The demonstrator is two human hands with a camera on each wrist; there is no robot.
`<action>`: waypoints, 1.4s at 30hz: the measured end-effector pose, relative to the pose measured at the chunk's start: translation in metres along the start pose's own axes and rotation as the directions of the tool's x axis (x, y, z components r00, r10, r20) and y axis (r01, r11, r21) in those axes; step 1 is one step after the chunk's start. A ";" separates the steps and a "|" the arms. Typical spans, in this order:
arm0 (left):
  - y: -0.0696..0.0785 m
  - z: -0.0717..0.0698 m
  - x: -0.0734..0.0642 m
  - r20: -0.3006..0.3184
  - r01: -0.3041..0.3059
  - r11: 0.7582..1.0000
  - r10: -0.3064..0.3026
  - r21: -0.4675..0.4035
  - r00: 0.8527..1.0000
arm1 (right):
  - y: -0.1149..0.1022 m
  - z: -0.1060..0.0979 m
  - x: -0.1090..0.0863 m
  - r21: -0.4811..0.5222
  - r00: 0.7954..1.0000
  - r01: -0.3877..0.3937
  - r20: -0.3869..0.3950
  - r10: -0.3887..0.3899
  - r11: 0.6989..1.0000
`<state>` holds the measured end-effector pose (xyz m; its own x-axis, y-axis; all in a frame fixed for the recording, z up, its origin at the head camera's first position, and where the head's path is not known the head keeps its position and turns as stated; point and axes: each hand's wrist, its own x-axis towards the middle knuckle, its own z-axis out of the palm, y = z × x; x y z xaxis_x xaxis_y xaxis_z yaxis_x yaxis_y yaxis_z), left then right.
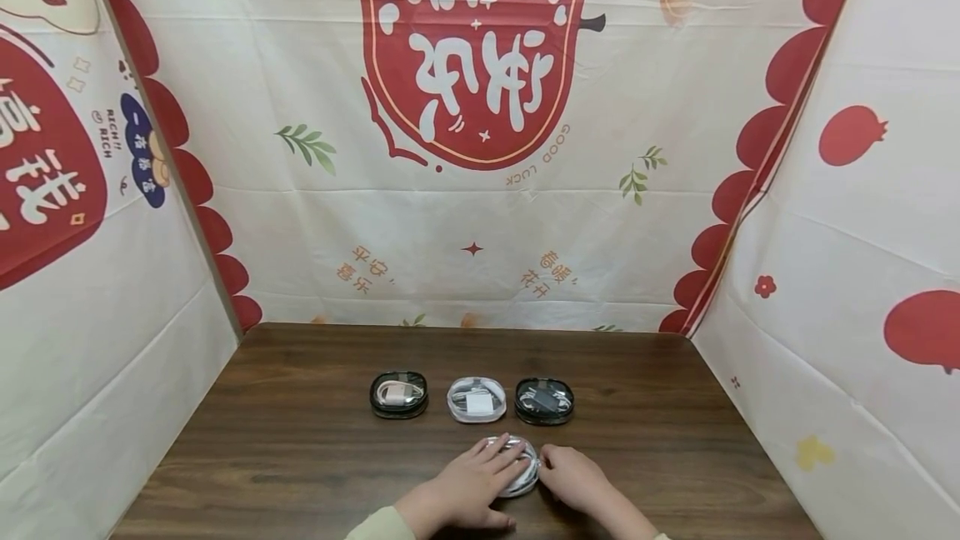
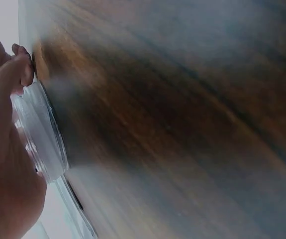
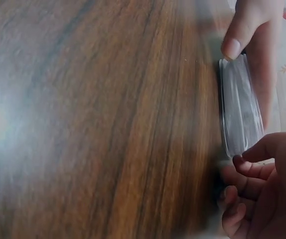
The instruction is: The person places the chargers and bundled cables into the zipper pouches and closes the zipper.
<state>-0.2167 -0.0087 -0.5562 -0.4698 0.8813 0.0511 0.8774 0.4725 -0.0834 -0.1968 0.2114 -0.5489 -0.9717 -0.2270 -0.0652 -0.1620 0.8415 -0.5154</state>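
Observation:
A clear oval cable case (image 1: pixel 528 480) with white trim lies on the table near the front. Across its top rests my left hand (image 1: pixel 474 475), fingers straight and spread. In the right wrist view, the left thumb (image 3: pixel 233 47) is at the far end of the case's side wall. My right hand (image 1: pixel 576 477) is at the case's right edge. Its thumb and forefinger pinch the near end of the case (image 3: pixel 241 107), while the other fingers curl loosely below. What exactly sits between those two fingertips is hidden. The left wrist view shows the case wall (image 2: pixel 46 132) beneath the left hand.
Behind the hands, three similar cases stand in a row on the dark wooden table (image 1: pixel 300 440): a black one (image 1: pixel 399 413) with a pale cable and plug, a white one (image 1: pixel 477 417), and another black one (image 1: pixel 544 418). Printed cloth walls (image 1: pixel 480 215) enclose the back and sides.

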 end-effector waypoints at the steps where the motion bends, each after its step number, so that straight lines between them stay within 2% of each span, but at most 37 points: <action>1: 0.000 -0.001 0.000 -0.004 -0.001 1.000 0.001 -0.002 1.000 | 0.000 0.001 0.001 -0.002 1.000 -0.003 -0.007 0.003 1.000; 4: 0.000 -0.003 -0.001 -0.012 -0.005 1.000 0.005 0.014 1.000 | 0.001 0.002 0.002 0.011 1.000 -0.013 -0.016 0.014 1.000; 8: 0.001 0.001 -0.001 0.007 0.006 1.000 -0.006 0.021 1.000 | 0.004 0.001 -0.001 0.033 0.999 0.033 -0.025 -0.032 0.999; 12: 0.001 0.006 -0.001 0.016 0.019 1.000 -0.020 0.018 1.000 | 0.006 0.001 -0.005 0.089 0.997 0.082 0.007 -0.083 0.993; 19: 0.002 0.010 0.000 -0.007 0.041 0.998 -0.041 0.048 0.999 | 0.006 0.004 -0.007 0.177 0.991 0.117 0.038 -0.125 0.977; 28: 0.004 0.006 0.000 0.005 0.055 0.998 -0.055 0.038 0.998 | 0.004 0.004 -0.014 0.319 0.991 0.069 0.086 -0.102 0.945; 32: 0.004 0.008 0.001 0.004 0.047 0.998 -0.047 0.051 0.999 | 0.000 0.005 -0.018 0.365 0.989 0.078 0.087 -0.118 0.928; 36: 0.003 0.012 0.001 -0.007 0.041 0.998 -0.040 0.047 0.999 | -0.002 0.006 -0.020 0.358 0.990 0.082 0.076 -0.117 0.930; 42: 0.001 0.015 0.002 -0.021 0.062 0.998 -0.062 -0.028 0.998 | 0.001 0.007 -0.018 0.346 0.999 0.015 0.042 -0.031 0.938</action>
<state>-0.2184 -0.0060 -0.5714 -0.5214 0.8498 0.0773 0.8491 0.5257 -0.0518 -0.1779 0.2130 -0.5548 -0.9580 -0.2739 -0.0852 -0.1068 0.6162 -0.7803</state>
